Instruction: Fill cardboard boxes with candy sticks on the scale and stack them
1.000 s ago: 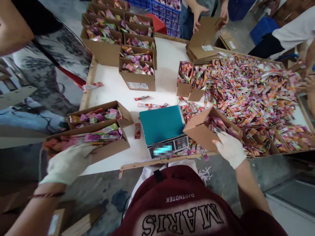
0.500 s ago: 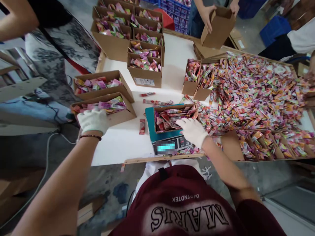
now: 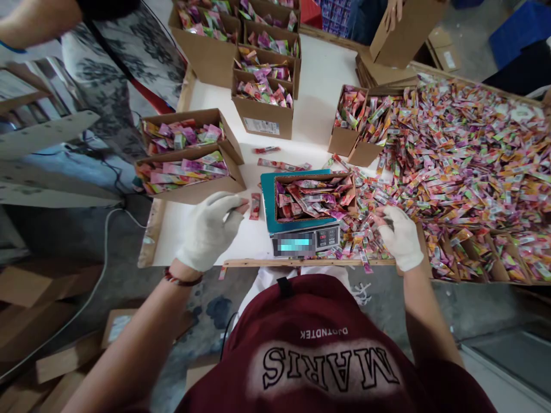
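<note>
On a scale (image 3: 328, 236) with a teal platform stands a small cardboard box (image 3: 316, 198) filled with printed stick sachets. My left hand (image 3: 215, 229), in a white glove with bare fingertips, hovers left of the scale. Its fingers are loosely curved and apart, with nothing visible in them, close to a lone red sachet (image 3: 255, 206). To the right of the scale, my right hand (image 3: 400, 236), gloved the same way, reaches with parted fingers to the edge of the loose sachets (image 3: 365, 229). Whether its fingertips touch one is unclear.
Two filled boxes (image 3: 193, 189) stand at the left. Several more (image 3: 262, 120) line the back. Two small filled boxes (image 3: 342, 140) stand behind the scale, beside a large sachet pile (image 3: 465, 155). Filled boxes (image 3: 469, 267) edge the front right. A co-worker's hand (image 3: 392, 14) holds a carton.
My left hand has left the filled box at the left and moved right, toward the scale. My right hand has withdrawn from the box on the scale to the loose sachets. The view has shifted.
</note>
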The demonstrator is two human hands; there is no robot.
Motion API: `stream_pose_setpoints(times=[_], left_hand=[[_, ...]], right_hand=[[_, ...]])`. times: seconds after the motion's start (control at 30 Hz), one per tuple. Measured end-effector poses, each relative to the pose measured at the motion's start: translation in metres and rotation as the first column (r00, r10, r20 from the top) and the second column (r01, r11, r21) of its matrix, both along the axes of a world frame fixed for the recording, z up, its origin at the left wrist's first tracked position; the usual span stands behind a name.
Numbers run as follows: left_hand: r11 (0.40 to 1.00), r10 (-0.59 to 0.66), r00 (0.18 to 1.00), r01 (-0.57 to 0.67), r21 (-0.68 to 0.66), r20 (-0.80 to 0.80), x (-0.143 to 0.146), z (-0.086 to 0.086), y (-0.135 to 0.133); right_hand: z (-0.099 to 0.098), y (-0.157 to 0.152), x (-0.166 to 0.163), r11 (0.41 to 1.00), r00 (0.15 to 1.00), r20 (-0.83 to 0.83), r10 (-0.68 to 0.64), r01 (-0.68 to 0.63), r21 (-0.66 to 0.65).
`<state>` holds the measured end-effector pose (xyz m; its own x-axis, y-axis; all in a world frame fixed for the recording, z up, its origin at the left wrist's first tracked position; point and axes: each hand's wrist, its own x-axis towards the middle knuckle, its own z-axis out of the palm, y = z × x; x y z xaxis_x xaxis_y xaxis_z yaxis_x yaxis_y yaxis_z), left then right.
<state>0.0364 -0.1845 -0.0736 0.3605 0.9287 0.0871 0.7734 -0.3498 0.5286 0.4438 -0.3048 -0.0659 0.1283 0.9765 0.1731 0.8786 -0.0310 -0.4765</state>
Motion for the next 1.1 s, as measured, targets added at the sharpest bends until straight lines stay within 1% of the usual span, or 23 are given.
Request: stream_pose_setpoints(times=[0.07,0.1,0.17,0.23,0.27,0.3,0.37,0.4,0.43,0.47,0.5,0.53,0.6,0.67,0.73,0.8,0.87,0.93,1.0,1.07,1.1], left_hand=[[0.996,-0.087,0.996,0.088,0.035,-0.015,0.023,0.016,0.009],[0.99,-0.128,0.991,0.13,0.049,-0.031,0.035,0.023,0.012],[0.977,-0.198,0.977,0.203,0.067,-0.084,0.059,0.033,0.018],[0.963,-0.252,0.952,0.265,0.055,-0.174,0.081,0.038,0.02],[0.956,-0.277,0.931,0.293,0.032,-0.237,0.091,0.04,0.02],[0.949,-0.3,0.903,0.315,-0.001,-0.306,0.099,0.04,0.019],[0.939,-0.336,0.836,0.335,-0.08,-0.433,0.11,0.039,0.017],[0.935,-0.348,0.807,0.335,-0.115,-0.477,0.113,0.038,0.015],[0.932,-0.358,0.788,0.335,-0.138,-0.502,0.114,0.035,0.013],[0.93,-0.364,0.782,0.337,-0.148,-0.507,0.113,0.033,0.011],[0.93,-0.364,0.79,0.34,-0.141,-0.494,0.11,0.03,0.008],[0.932,-0.357,0.811,0.342,-0.119,-0.464,0.106,0.027,0.006],[0.943,-0.321,0.875,0.329,-0.039,-0.362,0.094,0.022,0.003],[0.959,-0.262,0.934,0.28,0.043,-0.243,0.08,0.018,0.0],[0.97,-0.212,0.965,0.227,0.092,-0.153,0.066,0.016,-0.003],[0.976,-0.177,0.978,0.189,0.107,-0.112,0.054,0.015,-0.005],[0.982,-0.143,0.984,0.154,0.106,-0.103,0.042,0.013,-0.007],[0.987,-0.119,0.987,0.129,0.092,-0.11,0.033,0.013,-0.007],[0.989,-0.116,0.985,0.126,0.079,-0.128,0.029,0.015,-0.004],[0.983,-0.153,0.972,0.168,0.071,-0.18,0.034,0.02,0.003],[0.975,-0.195,0.955,0.214,0.063,-0.226,0.041,0.023,0.007]], right_hand=[[0.013,0.021,-0.017,0.995,0.996,0.061,0.07,-0.074,0.061],[0.02,0.033,-0.027,0.991,0.989,0.096,0.109,-0.115,0.062],[0.032,0.058,-0.05,0.983,0.968,0.175,0.182,-0.184,-0.003],[0.037,0.082,-0.074,0.963,0.932,0.253,0.26,-0.228,-0.146],[0.036,0.094,-0.086,0.942,0.911,0.283,0.3,-0.236,-0.239],[0.034,0.106,-0.097,0.912,0.892,0.303,0.336,-0.229,-0.34],[0.025,0.126,-0.114,0.826,0.867,0.314,0.387,-0.176,-0.535],[0.019,0.134,-0.12,0.783,0.863,0.313,0.397,-0.141,-0.606],[0.014,0.14,-0.123,0.752,0.861,0.313,0.4,-0.114,-0.65],[0.01,0.144,-0.124,0.738,0.861,0.314,0.4,-0.1,-0.667],[0.006,0.146,-0.122,0.745,0.862,0.316,0.396,-0.102,-0.659],[0.005,0.146,-0.118,0.767,0.865,0.314,0.391,-0.117,-0.631],[0.007,0.139,-0.107,0.831,0.885,0.294,0.361,-0.162,-0.533],[0.016,0.127,-0.091,0.894,0.925,0.215,0.313,-0.211,-0.395],[0.03,0.111,-0.071,0.946,0.963,0.082,0.258,-0.234,-0.225],[0.044,0.093,-0.047,0.98,0.982,-0.029,0.187,-0.188,-0.064],[0.054,0.072,-0.017,0.996,0.995,-0.047,0.085,-0.083,0.038],[0.06,0.053,0.013,0.996,0.998,0.026,-0.05,0.048,0.07],[0.061,0.037,0.035,0.986,0.983,0.088,-0.164,0.16,0.048],[0.058,0.03,0.039,0.98,0.976,0.087,-0.199,0.199,0.011],[0.056,0.03,0.033,0.985,0.982,0.079,-0.173,0.174,-0.002]])
